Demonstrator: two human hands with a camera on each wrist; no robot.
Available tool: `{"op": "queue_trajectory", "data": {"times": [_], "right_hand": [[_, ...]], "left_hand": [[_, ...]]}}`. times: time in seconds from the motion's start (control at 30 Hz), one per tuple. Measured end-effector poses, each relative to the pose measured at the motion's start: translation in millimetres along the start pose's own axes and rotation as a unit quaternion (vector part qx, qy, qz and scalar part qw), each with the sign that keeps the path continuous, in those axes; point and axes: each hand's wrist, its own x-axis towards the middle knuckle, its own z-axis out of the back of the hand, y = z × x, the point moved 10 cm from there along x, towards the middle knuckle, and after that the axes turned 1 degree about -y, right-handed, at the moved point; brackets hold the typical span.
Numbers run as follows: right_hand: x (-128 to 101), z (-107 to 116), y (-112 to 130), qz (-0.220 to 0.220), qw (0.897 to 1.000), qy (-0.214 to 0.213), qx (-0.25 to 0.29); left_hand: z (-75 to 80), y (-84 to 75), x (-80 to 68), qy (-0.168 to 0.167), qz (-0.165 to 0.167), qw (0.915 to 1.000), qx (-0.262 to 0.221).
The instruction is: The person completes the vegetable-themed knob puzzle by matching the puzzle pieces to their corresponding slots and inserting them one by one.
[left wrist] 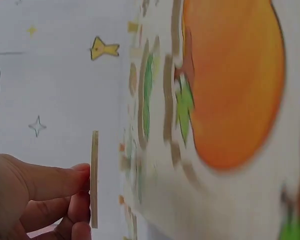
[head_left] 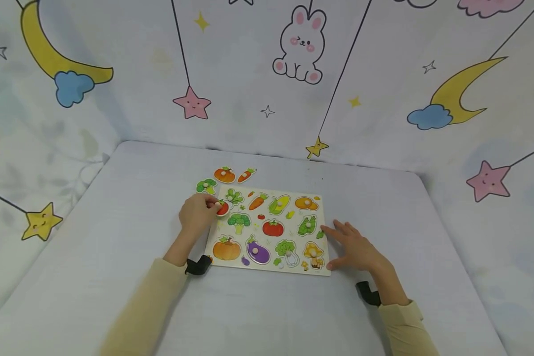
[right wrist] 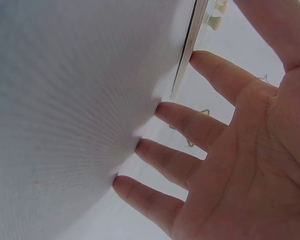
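A wooden vegetable puzzle board (head_left: 269, 228) lies flat on the table, with pieces such as a pumpkin (head_left: 226, 248), an eggplant (head_left: 258, 249) and a tomato (head_left: 273, 228) set in it. My left hand (head_left: 199, 211) pinches a thin red piece (head_left: 222, 207) at the board's upper left; the left wrist view shows that piece (left wrist: 94, 179) edge-on between my fingertips (left wrist: 77, 172), just off the board (left wrist: 215, 100). My right hand (head_left: 353, 244) lies flat with spread fingers on the table, the fingertips (right wrist: 202, 60) against the board's right edge (right wrist: 190, 47).
Three loose pieces lie on the table above the board: a broccoli-like green one (head_left: 206, 185), an orange round one (head_left: 224, 174) and a small carrot (head_left: 246, 174). Patterned cloth walls (head_left: 267, 74) close in the table (head_left: 115, 237) at the back and both sides.
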Motion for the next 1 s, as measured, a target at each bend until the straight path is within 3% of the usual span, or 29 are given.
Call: {"op": "queue_trajectory", "data": {"times": [0.27, 0.47, 0.7, 1.0], "right_hand": [[0.1, -0.3, -2.0, 0.007, 1.000, -0.005, 0.002], [-0.1, 0.5, -1.6, 0.014, 1.000, -0.011, -0.004], [0.5, 0.0, -1.4, 0.006, 1.000, -0.008, 0.001], [1.4, 0.0, -2.1, 0.008, 1.000, -0.010, -0.010]], "left_hand": [[-35.1, -61.6, -28.3, 0.006, -0.057, 0.9983, -0.014], [-62.8, -92.0, -40.4, 0.007, -0.092, 0.9954, -0.023], [-91.0, -99.9, -45.6, 0.032, -0.078, 0.9964, 0.002], [-97.6, -100.4, -46.6, 0.035, -0.073, 0.9963, 0.027]]}}
